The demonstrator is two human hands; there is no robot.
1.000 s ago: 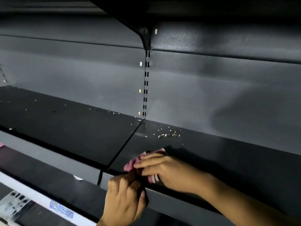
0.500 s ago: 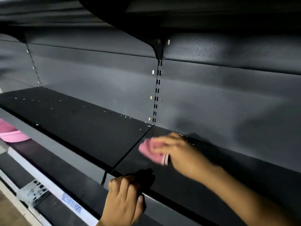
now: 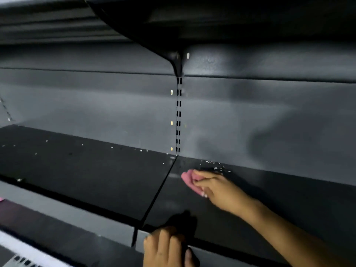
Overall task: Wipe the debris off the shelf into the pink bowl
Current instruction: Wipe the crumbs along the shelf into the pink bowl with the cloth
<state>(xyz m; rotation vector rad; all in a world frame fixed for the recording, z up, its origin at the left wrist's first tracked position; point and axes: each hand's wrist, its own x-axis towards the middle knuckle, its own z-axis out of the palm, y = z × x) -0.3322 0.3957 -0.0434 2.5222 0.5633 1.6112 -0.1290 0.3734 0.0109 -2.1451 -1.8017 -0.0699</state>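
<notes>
My right hand holds a crumpled pink cloth pressed flat on the dark shelf, just right of the seam between two shelf panels. A cluster of small white debris lies just beyond my fingertips, against the back wall. More specks are scattered along the back of the left panel. My left hand curls over the shelf's front edge, below the cloth. Only a pink sliver shows at the far left edge, one level down; I cannot tell if it is the bowl.
A slotted upright runs up the grey back wall above the seam. The upper shelf's bracket overhangs the work area. A lower shelf with a white price rail sits at the bottom left.
My right hand has slid the cloth from the front edge back across the shelf to the debris by the wall. My left hand has stayed at the front edge.
</notes>
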